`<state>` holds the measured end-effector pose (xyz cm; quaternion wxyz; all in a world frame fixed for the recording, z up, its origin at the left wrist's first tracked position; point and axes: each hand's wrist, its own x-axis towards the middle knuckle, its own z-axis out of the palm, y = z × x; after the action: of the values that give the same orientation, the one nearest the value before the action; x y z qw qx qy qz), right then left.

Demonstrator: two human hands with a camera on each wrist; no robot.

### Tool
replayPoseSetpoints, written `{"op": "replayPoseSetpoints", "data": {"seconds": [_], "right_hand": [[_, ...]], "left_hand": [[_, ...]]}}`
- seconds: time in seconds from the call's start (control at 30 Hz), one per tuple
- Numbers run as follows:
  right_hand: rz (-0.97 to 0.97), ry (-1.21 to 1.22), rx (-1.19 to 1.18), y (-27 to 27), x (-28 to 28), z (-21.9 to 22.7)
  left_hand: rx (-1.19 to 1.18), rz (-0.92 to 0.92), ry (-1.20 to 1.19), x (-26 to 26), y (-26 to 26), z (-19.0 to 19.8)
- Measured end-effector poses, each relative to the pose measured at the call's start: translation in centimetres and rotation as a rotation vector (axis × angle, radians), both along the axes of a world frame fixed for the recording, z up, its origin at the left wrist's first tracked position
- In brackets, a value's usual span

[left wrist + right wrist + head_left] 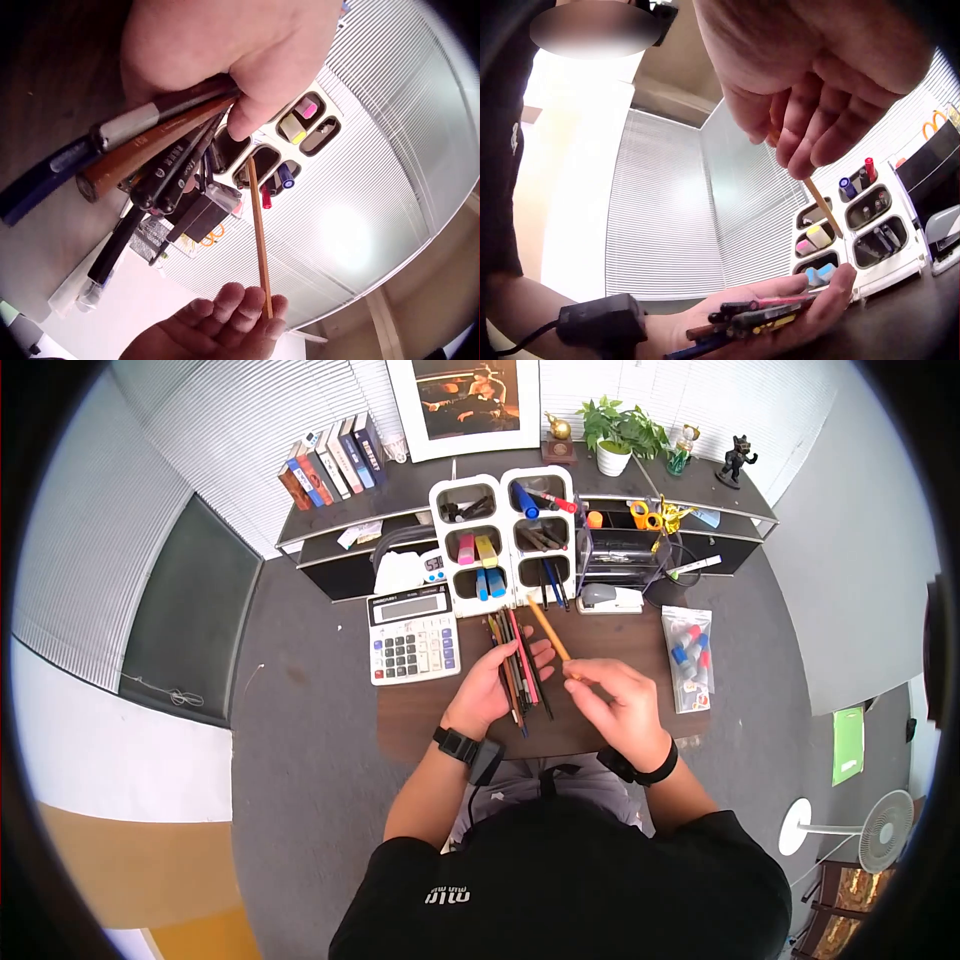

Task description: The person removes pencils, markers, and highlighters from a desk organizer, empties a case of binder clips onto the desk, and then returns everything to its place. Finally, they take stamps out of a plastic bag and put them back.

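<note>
My left hand (482,690) lies palm up over the desk, holding a bundle of pens and pencils (522,678) with the thumb across it. Brown, black and pink barrels show in the bundle. A yellow-brown pencil (548,628) is pinched between the thumb and fingers of my right hand (628,705). Its far end points at the white desk organizer (507,535), overlapping the front edge in the head view. In the right wrist view, the pencil (823,206) slants down across the organizer's compartments. Pink, yellow and blue highlighters (485,550) stand in the left column; pens and markers fill the right one.
A calculator (412,642) sits left of the organizer. To the right are a stapler (612,600), a black mesh holder (625,550) with orange scissors (646,515), and a clear bag (688,680) of red and blue items. Books (335,462) and a potted plant (614,455) stand behind.
</note>
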<state>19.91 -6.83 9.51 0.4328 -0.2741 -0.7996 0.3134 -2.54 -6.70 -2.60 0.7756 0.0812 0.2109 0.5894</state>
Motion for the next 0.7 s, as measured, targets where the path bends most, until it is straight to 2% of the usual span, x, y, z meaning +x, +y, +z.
{"op": "replayPoseSetpoints", "data": {"seconds": [0.07, 0.2, 0.33, 0.57, 0.7], "right_hand": [[-0.108, 0.008, 0.028, 1.1, -0.2, 0.2], [-0.124, -0.077, 0.122, 4.9, -2.1, -1.3], [-0.125, -0.207, 0.351, 8.5, -4.4, -2.6], [-0.177, -0.297, 0.427, 10.1, -6.1, -3.4], [-0.223, -0.287, 0.418, 8.6, -5.7, -2.7]], "left_hand": [[0.003, 0.005, -0.006, 0.1, -0.1, 0.1], [0.008, 0.001, 0.007, 0.1, 0.0, 0.0], [0.025, -0.016, -0.006, 0.1, 0.0, 0.0], [0.021, -0.036, -0.013, 0.2, 0.1, 0.0], [0.019, -0.031, -0.022, 0.3, 0.0, -0.1]]}}
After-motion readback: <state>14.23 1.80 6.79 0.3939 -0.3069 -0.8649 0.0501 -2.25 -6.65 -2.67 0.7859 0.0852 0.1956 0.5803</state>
